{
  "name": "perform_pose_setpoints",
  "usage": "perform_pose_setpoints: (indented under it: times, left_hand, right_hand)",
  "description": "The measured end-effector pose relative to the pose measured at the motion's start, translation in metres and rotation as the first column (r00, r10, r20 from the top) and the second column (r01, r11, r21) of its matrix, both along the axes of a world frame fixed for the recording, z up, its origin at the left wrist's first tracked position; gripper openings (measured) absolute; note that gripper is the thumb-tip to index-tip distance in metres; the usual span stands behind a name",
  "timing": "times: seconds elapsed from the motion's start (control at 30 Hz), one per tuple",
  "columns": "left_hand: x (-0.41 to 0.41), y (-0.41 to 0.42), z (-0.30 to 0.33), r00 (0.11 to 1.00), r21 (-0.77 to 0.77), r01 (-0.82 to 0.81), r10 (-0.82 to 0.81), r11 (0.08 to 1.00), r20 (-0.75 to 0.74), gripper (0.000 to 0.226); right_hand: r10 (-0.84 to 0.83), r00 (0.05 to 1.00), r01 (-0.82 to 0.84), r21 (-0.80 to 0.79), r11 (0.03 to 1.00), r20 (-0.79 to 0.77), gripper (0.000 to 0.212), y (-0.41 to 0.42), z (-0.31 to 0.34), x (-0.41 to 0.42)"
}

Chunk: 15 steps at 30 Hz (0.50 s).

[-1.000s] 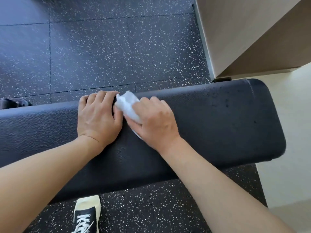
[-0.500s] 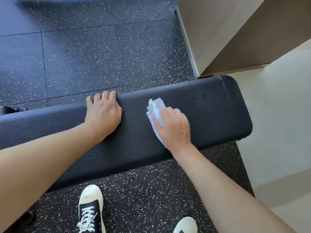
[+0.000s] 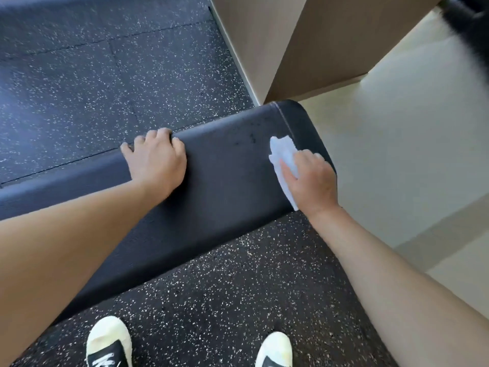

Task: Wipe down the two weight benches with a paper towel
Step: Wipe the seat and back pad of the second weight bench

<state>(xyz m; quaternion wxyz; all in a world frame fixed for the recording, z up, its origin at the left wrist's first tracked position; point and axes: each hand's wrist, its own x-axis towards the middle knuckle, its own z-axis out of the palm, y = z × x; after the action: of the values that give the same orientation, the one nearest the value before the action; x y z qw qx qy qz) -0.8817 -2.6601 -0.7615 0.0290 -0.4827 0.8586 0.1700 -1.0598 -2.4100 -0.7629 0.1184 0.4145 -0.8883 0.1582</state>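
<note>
Step in hand: wiping the top of the weight bench (image 3: pixel 227 176), near its end at about 2 o'clock in the view.
Paper towel (image 3: pixel 282 157): white, crumpled, pressed onto the black pad just beside the stitched seam near the end of the bench; part of it sticks out toward 11 o'clock from under the fingers, and a corner shows below the palm.
Right hand (image 3: pixel 311 181): its grip lies on top of the towel, the fingers bent over it and pressing it down on the surface; I cannot tell if the thumb goes under the towel.
Left hand (image 3: pixel 156 160): it holds no towel; the palm rests on the pad and the fingers curl over the far edge of the bench, well apart from the right hand.
Long axis of the bench: it runs from about 8 o'clock to 2 o'clock; the rounded end points to 2 o'clock, next to the corner of a beige wall (image 3: pixel 264 49).
Key relation: the towel is already under the right grip, and only a short strip of pad lies beyond it toward 2 o'clock; the much longer part of the bench lies toward 8 o'clock, under the left arm.
Nearer hand: the right hand is nearer to the bench end, the left hand nearer to the middle.
Judgement: the next stroke probably needs to finish the rounded end and then go along the long axis.
Second bench: not clearly in view.
Floor (image 3: pixel 79 88): dark speckled rubber; two shoes show at 6 o'clock.
</note>
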Motion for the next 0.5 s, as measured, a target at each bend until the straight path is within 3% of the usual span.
perform_pose_setpoints:
  times: [0.13, 0.33, 0.43, 0.5]
  left_hand:
    - [-0.011, 0.008, -0.011, 0.993, -0.115, -0.12, 0.122, 0.986, 0.01, 0.053]
    - [-0.014, 0.007, -0.015, 0.99, -0.186, -0.141, 0.144, 0.972, 0.004, 0.049]
    - [-0.013, 0.008, -0.015, 0.989, -0.201, -0.145, 0.148, 0.969, 0.003, 0.047]
    - [-0.013, 0.008, -0.016, 0.989, -0.224, -0.141, 0.148, 0.964, 0.018, 0.047]
  right_hand:
    - [-0.083, 0.996, 0.086, -0.066, 0.994, 0.035, 0.034, -0.006, -0.007, 0.023]
    - [0.215, 0.972, -0.197, -0.167, 0.966, 0.099, 0.022, -0.055, -0.016, 0.128]
    - [0.353, 0.933, -0.339, -0.163, 0.927, 0.066, 0.02, -0.051, -0.013, 0.115]
    - [0.328, 0.945, -0.322, -0.149, 0.935, 0.018, 0.025, -0.036, -0.012, 0.079]
